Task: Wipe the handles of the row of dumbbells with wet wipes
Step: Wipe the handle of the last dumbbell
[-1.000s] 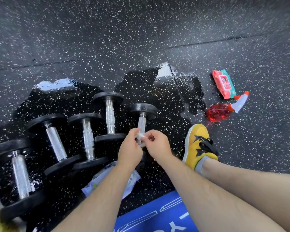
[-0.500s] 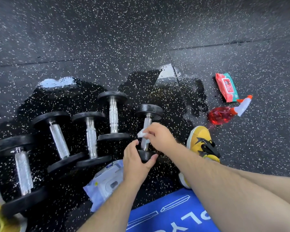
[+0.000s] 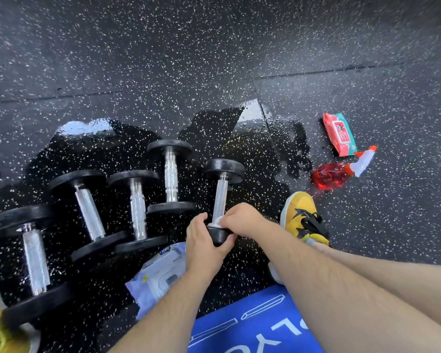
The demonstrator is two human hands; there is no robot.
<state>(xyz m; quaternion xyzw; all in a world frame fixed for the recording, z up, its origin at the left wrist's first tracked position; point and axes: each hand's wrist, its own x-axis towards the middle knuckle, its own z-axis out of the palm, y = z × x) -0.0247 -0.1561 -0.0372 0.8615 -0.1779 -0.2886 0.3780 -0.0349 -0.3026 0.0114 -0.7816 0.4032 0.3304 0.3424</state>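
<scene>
Several black dumbbells with knurled chrome handles lie in a row on the wet, speckled rubber floor. The rightmost dumbbell lies nearest me. My left hand grips its near black end. My right hand pinches a white wet wipe around the lower end of that handle; most of the wipe is hidden under the fingers. To the left lie the other dumbbells, one close by, another, a third and the far-left one.
A pale blue wet-wipe pack lies under my left forearm. A red and green wipe pack and a red spray bottle lie at the right. My yellow shoe is beside the dumbbell. A blue mat lies in front of me.
My left hand dropped from the handle to grip the near end of the rightmost dumbbell. My right hand slid the wipe down the handle toward that end.
</scene>
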